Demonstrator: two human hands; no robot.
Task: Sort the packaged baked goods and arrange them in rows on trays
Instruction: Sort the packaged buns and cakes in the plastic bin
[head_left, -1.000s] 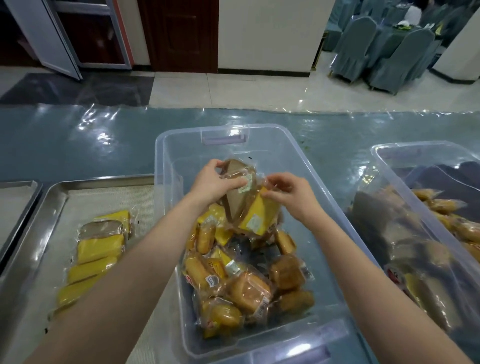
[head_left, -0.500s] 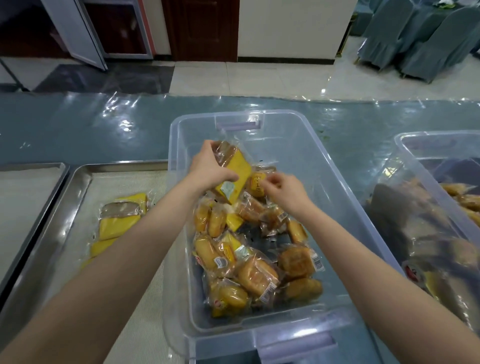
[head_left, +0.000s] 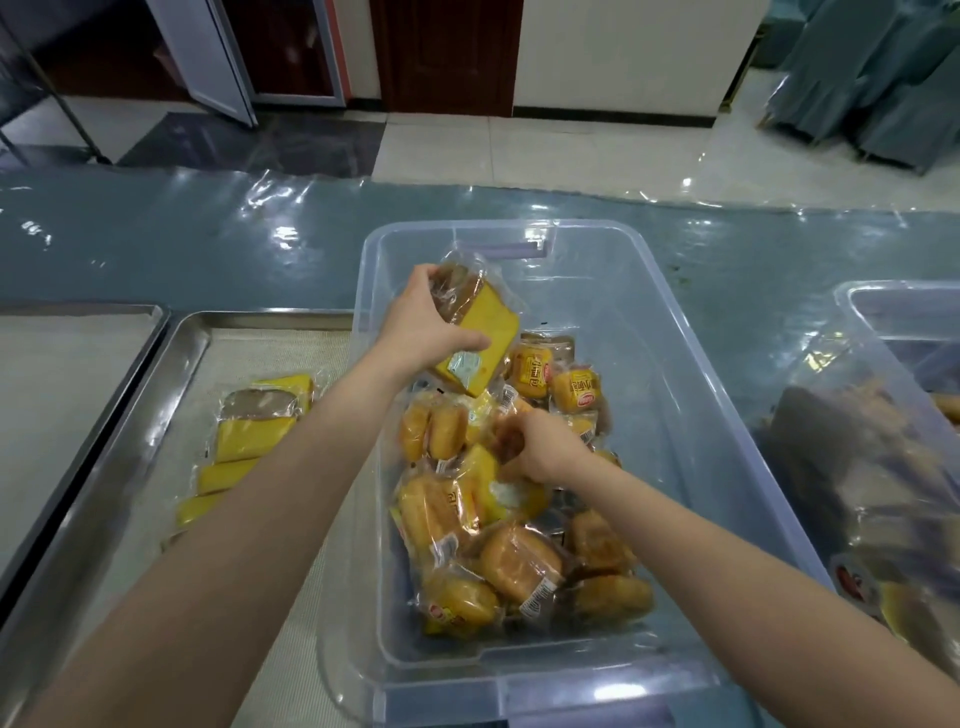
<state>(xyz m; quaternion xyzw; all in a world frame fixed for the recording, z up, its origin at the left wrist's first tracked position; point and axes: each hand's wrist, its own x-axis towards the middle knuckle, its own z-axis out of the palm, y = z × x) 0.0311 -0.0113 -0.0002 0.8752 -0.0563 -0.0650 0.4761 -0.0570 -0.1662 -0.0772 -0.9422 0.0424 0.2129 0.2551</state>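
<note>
A clear plastic bin (head_left: 691, 415) in the middle holds several wrapped buns and cakes (head_left: 519, 566). My left hand (head_left: 426, 322) holds a wrapped yellow cake slice (head_left: 480, 343) above the bin's left side. My right hand (head_left: 540, 447) is down among the packets, fingers closed on a small brownish wrapped bun (head_left: 506, 441). On the metal tray (head_left: 171, 364) to the left lie several yellow cake slices (head_left: 249, 441) in a row, partly hidden by my left forearm.
A second metal tray (head_left: 78, 358) sits at the far left. Another clear bin (head_left: 893, 332) with wrapped goods stands at the right. The table (head_left: 182, 244) is covered in shiny plastic film. Covered chairs (head_left: 883, 78) stand on the floor beyond.
My left hand has kept the yellow cake slice and drawn it left. My right hand let go of it and dropped into the pile, closing on a small bun.
</note>
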